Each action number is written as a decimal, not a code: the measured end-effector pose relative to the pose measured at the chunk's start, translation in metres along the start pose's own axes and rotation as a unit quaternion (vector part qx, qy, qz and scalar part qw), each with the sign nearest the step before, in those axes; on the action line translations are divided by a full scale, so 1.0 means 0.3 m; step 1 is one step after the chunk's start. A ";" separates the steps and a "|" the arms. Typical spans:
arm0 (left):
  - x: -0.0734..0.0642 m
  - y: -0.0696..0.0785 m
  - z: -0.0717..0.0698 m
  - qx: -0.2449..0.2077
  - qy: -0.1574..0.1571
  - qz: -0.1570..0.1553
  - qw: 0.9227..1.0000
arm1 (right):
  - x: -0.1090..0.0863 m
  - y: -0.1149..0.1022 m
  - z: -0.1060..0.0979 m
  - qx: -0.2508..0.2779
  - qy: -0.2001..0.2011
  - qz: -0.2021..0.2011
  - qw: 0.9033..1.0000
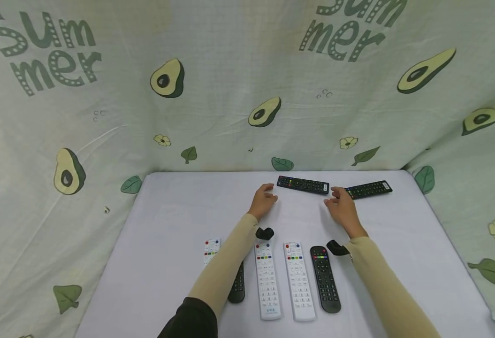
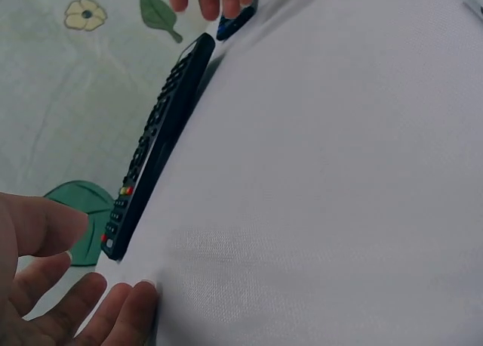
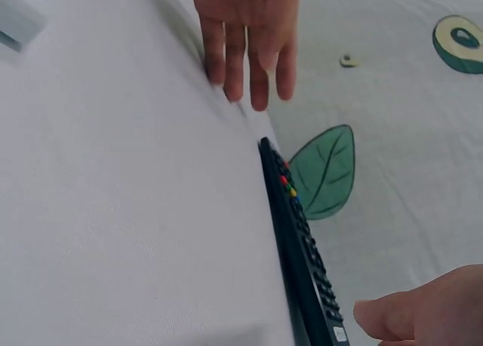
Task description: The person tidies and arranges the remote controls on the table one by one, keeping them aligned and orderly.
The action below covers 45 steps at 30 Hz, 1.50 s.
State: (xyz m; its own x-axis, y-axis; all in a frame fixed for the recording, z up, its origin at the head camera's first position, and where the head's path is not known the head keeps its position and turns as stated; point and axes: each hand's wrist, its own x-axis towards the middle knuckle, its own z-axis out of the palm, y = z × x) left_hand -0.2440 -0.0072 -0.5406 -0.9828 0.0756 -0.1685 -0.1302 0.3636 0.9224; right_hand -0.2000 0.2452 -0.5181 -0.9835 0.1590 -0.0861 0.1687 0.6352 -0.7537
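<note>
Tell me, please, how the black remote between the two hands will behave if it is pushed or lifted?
The black remote looks like a rigid bar, so it probably will not bend. It lies flat on the white table, so a push likely slides it rather than rolls it. Being thin, it is probably light for the left hand or right hand.

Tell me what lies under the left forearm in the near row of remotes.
Under the left forearm lie a white remote, only its top end showing, and a black remote, only its lower part showing. The sleeve covers the rest of both.
</note>
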 end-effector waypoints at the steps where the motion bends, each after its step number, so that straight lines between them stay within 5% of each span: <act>1: 0.005 0.003 0.000 -0.002 0.001 -0.001 1.000 | 0.011 0.000 0.002 0.003 0.000 0.003 1.000; 15: 0.060 0.015 -0.001 0.013 -0.010 -0.012 1.000 | 0.127 -0.008 0.022 -0.018 -0.023 0.003 1.000; 20: 0.059 0.025 0.015 0.008 -0.042 -0.033 0.999 | 0.138 -0.015 0.031 -0.024 -0.024 0.004 0.999; 28: 0.067 0.024 0.028 0.004 -0.048 -0.039 0.998 | 0.145 -0.022 0.047 -0.012 -0.019 0.011 1.000; 36: 0.041 0.016 0.034 -0.045 -0.013 -0.034 0.998 | 0.118 0.004 0.046 0.011 -0.006 0.004 1.000; 45: -0.006 -0.005 0.034 -0.087 0.026 0.018 0.996 | 0.018 0.026 0.024 0.080 0.004 0.042 0.996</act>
State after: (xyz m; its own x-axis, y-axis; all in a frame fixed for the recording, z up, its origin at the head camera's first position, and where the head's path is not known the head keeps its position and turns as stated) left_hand -0.2407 0.0015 -0.5452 -0.9921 0.0364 -0.1197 -0.1105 0.1938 0.9748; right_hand -0.2045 0.2456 -0.5293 -0.9658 0.2126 -0.1485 0.2370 0.4918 -0.8378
